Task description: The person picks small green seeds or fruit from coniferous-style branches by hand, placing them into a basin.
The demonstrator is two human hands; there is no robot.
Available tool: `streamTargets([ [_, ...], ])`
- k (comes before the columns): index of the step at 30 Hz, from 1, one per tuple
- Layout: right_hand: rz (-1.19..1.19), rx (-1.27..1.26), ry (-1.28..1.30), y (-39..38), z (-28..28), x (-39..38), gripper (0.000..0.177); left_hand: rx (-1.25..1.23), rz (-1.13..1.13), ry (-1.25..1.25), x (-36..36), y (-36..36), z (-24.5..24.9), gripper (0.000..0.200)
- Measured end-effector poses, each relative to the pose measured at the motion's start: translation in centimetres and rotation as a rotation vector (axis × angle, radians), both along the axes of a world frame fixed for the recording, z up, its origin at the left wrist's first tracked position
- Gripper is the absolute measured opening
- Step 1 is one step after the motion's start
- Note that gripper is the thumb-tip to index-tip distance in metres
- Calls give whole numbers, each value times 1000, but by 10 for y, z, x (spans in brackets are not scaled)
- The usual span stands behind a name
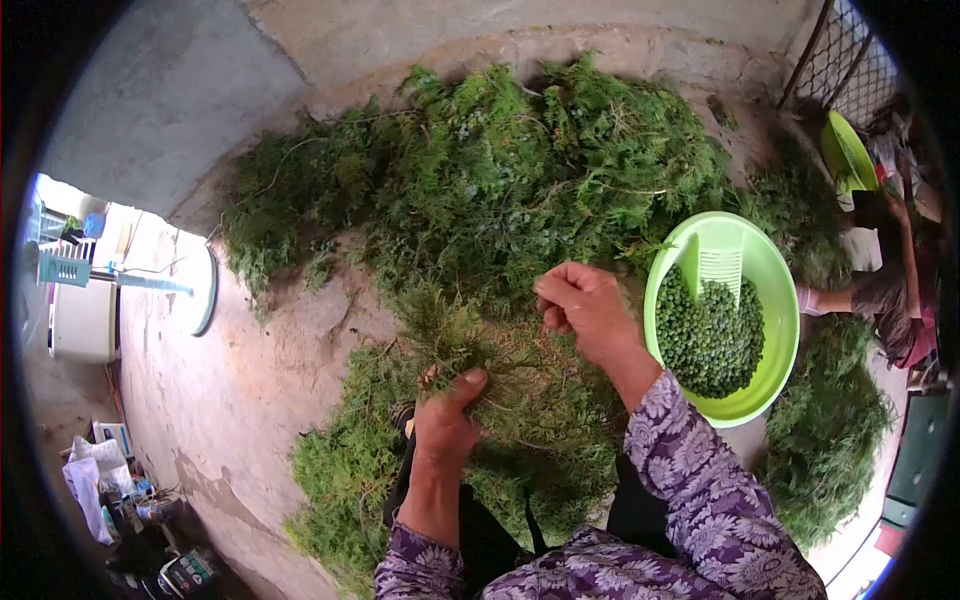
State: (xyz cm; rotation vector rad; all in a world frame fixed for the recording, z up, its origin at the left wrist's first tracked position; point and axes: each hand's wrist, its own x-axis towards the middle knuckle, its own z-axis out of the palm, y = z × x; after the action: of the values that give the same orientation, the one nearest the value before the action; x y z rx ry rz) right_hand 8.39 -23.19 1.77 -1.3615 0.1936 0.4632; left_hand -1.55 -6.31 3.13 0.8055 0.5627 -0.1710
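Observation:
My left hand (447, 425) is closed around a leafy evergreen sprig (440, 328), its thumb pressed along the stems. To the right of it and a little higher, my right hand (592, 312) has its thumb and fingers pinched together; anything between them is hidden or too small to name. Beside my right wrist stands a light green plastic basin (785, 335) with a ribbed washboard part (720, 250). Many small round green cones or berries (710, 345) lie in the basin. Cut evergreen branches (550, 400) cover the ground beneath both hands.
A large heap of evergreen branches (490, 170) lies ahead along the wall. More branches (825, 440) lie right of the basin, near another person's leg (830, 300). A pale blue fan stand (200, 290) is on the left, with bags and clutter (100, 470) below it.

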Motion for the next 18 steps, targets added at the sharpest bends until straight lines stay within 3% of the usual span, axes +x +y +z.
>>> streamTargets([
  [2,-1,94,64,3,3,-3,9,-21,4,14,1,2,1,26],
  [5,195,461,134,9,13,-10,10,96,-21,54,2,2,5,27],
  [8,284,454,167,8,17,-10,12,111,-42,76,1,6,-7,25],
  [10,349,400,175,10,15,-12,13,-42,-75,-36,3,4,-12,25],
  [14,485,261,82,14,16,-16,15,40,-63,65,5,-4,-2,27],
  [18,446,230,59,13,18,-16,15,62,7,66,8,-5,-16,22],
])
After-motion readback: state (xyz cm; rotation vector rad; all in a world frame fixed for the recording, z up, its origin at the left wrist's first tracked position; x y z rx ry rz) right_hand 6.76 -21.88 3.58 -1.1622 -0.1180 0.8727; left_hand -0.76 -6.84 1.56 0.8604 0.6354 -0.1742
